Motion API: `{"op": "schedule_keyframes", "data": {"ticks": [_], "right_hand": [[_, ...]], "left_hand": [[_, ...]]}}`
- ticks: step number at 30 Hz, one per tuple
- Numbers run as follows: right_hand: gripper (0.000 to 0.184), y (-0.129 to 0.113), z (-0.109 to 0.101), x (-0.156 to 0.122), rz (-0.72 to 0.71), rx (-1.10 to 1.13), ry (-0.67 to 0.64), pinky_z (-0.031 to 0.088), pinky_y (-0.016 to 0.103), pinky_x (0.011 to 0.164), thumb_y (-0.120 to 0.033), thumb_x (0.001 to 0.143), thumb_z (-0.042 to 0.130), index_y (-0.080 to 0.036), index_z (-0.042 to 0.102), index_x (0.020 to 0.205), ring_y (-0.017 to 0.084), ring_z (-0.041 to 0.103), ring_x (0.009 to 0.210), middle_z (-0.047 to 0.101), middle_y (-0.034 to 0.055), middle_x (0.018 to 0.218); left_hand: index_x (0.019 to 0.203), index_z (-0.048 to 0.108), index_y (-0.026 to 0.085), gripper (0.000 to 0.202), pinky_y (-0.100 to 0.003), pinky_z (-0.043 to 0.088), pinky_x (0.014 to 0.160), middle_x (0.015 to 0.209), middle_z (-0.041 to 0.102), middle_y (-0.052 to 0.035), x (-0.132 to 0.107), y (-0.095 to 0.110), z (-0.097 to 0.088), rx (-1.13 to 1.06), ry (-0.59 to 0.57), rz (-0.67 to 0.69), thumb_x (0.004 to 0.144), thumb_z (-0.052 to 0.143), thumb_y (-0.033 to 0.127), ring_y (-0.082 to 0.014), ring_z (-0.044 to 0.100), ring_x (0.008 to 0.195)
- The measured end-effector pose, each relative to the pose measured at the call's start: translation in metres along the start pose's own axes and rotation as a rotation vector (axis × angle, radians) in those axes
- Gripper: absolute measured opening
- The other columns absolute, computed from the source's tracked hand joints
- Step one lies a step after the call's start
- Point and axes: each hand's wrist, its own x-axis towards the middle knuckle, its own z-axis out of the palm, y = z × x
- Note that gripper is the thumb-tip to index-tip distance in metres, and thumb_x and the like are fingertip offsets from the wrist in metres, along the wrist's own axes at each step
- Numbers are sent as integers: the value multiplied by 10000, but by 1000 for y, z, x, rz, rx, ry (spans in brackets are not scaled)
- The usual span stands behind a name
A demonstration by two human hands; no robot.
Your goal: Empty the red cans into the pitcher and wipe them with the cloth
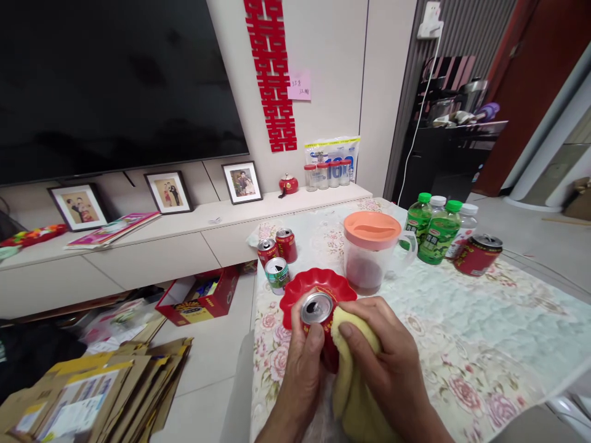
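My left hand (302, 363) is wrapped round an opened red drink can (317, 309), held upright just above the near edge of the table. My right hand (388, 363) grips a yellow cloth (353, 387) and presses it against the can's right side. Behind the can sits a red scalloped plate (295, 294) on the floral tablecloth (462, 344).
Three more cans (277, 255) stand at the table's left edge. A clear jug (369, 252) with an orange lid, green bottles (436, 231) and a tipped red can (478, 253) lie further back. Flattened cardboard (106, 387) covers the floor at left below a low cabinet (138, 246).
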Motion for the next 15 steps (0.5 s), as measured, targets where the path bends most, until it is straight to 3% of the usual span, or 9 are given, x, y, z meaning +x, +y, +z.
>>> {"op": "schedule_keyframes", "data": {"ticks": [6, 9, 15], "right_hand": [[119, 3, -1, 3, -55, -21, 23, 605, 291, 729, -204, 946, 680, -242, 738, 1042, 189, 725, 859, 726, 49, 943], [74, 12, 0, 5, -25, 5, -62, 593, 289, 732, -206, 943, 686, -236, 725, 998, 185, 720, 840, 731, 33, 910], [93, 32, 3, 2, 123, -35, -261, 561, 329, 761, -236, 964, 649, -234, 742, 969, 201, 696, 856, 719, 24, 902]], "left_hand": [[1381, 536, 341, 610, -421, 546, 997, 1208, 738, -54, -2, 9, -3, -44, -44, -52, 866, 753, 586, -281, 705, 1097], [1354, 527, 363, 583, -423, 567, 971, 1145, 731, -33, 1, 18, -3, -147, -44, -40, 865, 762, 578, -261, 725, 1033], [1311, 570, 350, 523, -401, 552, 1029, 1295, 714, -42, 8, 36, -1, -178, 34, 53, 879, 782, 553, -233, 716, 1111]]}}
